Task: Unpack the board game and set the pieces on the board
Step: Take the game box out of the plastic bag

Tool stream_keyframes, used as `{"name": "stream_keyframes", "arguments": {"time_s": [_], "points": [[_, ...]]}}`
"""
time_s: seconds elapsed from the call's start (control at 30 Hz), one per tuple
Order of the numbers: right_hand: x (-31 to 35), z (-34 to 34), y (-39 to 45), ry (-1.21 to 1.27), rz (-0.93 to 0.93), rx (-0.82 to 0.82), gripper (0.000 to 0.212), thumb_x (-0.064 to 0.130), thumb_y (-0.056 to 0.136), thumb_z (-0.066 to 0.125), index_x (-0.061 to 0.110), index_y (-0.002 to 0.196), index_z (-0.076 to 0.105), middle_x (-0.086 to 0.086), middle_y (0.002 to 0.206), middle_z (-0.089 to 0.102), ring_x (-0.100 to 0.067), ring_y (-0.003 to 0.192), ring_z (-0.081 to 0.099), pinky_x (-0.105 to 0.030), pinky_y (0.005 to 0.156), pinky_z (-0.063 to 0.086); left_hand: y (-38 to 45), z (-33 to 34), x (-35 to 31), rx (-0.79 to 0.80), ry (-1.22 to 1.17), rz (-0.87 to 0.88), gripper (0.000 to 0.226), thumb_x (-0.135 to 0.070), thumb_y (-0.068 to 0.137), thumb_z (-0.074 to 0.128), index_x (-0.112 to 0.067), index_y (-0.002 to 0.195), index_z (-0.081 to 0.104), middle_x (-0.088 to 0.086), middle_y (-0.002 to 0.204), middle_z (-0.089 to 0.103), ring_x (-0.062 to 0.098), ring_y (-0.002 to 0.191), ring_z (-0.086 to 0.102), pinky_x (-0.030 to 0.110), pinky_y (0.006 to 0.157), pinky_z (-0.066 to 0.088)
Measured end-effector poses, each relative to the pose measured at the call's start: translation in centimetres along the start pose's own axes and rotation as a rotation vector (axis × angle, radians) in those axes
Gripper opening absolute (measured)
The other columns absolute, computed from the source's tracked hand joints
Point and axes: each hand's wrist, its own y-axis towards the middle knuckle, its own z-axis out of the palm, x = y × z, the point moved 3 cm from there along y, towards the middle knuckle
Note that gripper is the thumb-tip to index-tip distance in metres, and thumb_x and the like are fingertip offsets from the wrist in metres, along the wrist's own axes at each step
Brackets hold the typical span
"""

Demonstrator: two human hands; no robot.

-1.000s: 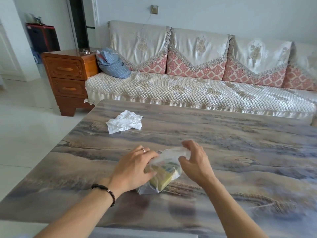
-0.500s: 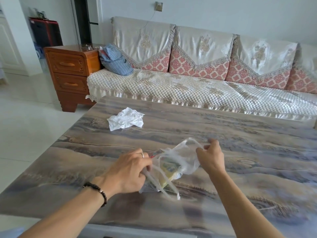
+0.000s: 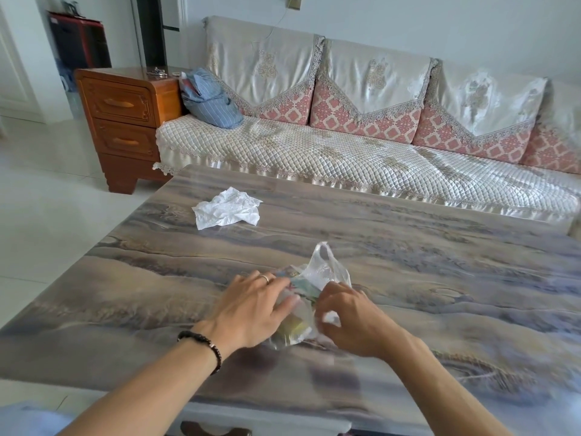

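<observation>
The clear plastic bag point(image 3: 317, 278) lay on the table point(image 3: 440, 278), near the front edge, with one loop handle sticking up. It looked crinkly, with green and yellow things inside. The left hand point(image 3: 251, 309) rested on it, fingers flat. The right hand point(image 3: 352, 319) pinched the plastic

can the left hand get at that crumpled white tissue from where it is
Probably yes. The left hand rests on the plastic bag, and only bare table lies between it and the tissue farther ahead; it would have to let go of the bag.
</observation>
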Motion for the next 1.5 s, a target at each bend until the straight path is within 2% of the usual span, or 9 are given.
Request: {"name": "stream_keyframes", "arguments": {"time_s": [0.13,0.27,0.33,0.47,0.6,0.87,0.97,1.17,1.5], "points": [[-0.6,-0.4,-2.0,0.081,0.095,0.188,0.016,0.033,0.079,0.058,0.025,0.087,0.07,0.014,0.108,0.062,-0.004,0.098,0.056,-0.019,0.086,0.044,1.1,0.6,-0.2,0.0,-0.061,-0.115,0.072,-0.074,0.087,0.012,-0.023,0.112,0.057,-0.001,0.118,0.062,0.018,0.105,0.058,0.035,0.087,0.045],[-0.9,-1.5,-0.9,0.294,0.227,-0.084,0.024,0.03,0.095,0.047,0.024,0.098,0.07,0.01,0.093,0.069,-0.001,0.08,0.059,-0.027,0.076,0.049,0.8,0.7,-0.7,0.047,-0.183,-0.143,0.041,-0.065,0.083,0.053,-0.026,0.094,0.044,-0.011,0.099,0.05,0.011,0.09,0.053,0.025,0.071,0.039],[-1.1,-1.0,0.4,0.281,0.239,-0.019,0.025,0.03,0.097,0.045,0.025,0.108,0.067,0.008,0.102,0.069,-0.01,0.093,0.061,-0.032,0.084,0.049,0.5,0.6,-0.3,0.106,-0.27,-0.123,0.045,-0.059,0.079,0.062,-0.027,0.106,0.045,-0.013,0.109,0.045,0.008,0.099,0.049,0.024,0.074,0.036],[-1.2,0.9,2.4,0.214,0.3,0.139,0.025,0.039,0.092,0.047,0.018,0.099,0.059,-0.001,0.095,0.067,-0.022,0.09,0.06,-0.043,0.085,0.049,-0.4,0.6,0.9,0.213,-0.265,-0.033,0.098,-0.062,0.068,0.068,-0.033,0.147,0.02,-0.012,0.155,0.024,0.009,0.137,0.032,0.027,0.103,0.035],[-0.4,1.2,3.8,0.284,0.333,0.143,0.032,0.05,0.073,0.058,0.019,0.08,0.064,0.003,0.079,0.07,-0.016,0.076,0.065,-0.036,0.073,0.053,-1.9,1.1,1.4,0.209,-0.185,0.031,0.112,-0.057,0.074,0.071,-0.032,0.152,-0.005,-0.031,0.149,-0.017,-0.012,0.136,-0.003,0.013,0.106,0.015],[-0.3,0.9,5.4,0.623,0.473,0.169,0.03,0.038,0.07,0.08,0.017,0.087,0.068,-0.001,0.085,0.073,-0.015,0.079,0.07,-0.028,0.076,0.056,-2.5,1.0,2.2,0.175,-0.175,-0.012,0.11,-0.061,0.08,0.065,-0.03,0.152,-0.012,-0.016,0.161,-0.004,0.004,0.145,0.012,0.02,0.111,0.022],[-0.9,1.2,5.9,0.872,0.53,0.03,0.041,0.031,0.07,0.083,0.008,0.101,0.067,-0.006,0.088,0.074,-0.017,0.077,0.071,-0.028,0.07,0.057,-2.3,1.5,3.0,0.144,-0.101,-0.024,0.101,-0.063,0.087,0.052,-0.025,0.153,-0.014,-0.011,0.161,-0.007,0.005,0.147,0.005,0.019,0.114,0.012],[-4.0,-0.9,7.3,1.086,0.641,-0.367,0.037,0.03,0.078,0.076,0.011,0.107,0.064,-0.005,0.092,0.072,-0.014,0.074,0.07,-0.02,0.056,0.05,-0.6,3.6,5.6,0.155,0.125,-0.195,0.091,-0.069,0.078,0.0,-0.019,0.154,-0.001,0.017,0.161,0.006,0.029,0.149,0.004,0.047,0.12,0.008],[-7.6,2.5,10.5,1.209,0.792,-0.447,0.03,0.034,0.088,0.063,0.01,0.106,0.064,-0.01,0.08,0.069,-0.018,0.06,0.061,-0.024,0.044,0.042,8.4,3.6,11.2,-0.033,0.203,-0.437,0.069,-0.05,0.094,0.041,-0.014,0.149,0.02,0.013,0.154,0.03,0.031,0.144,0.018,0.055,0.115,0.016]]}}
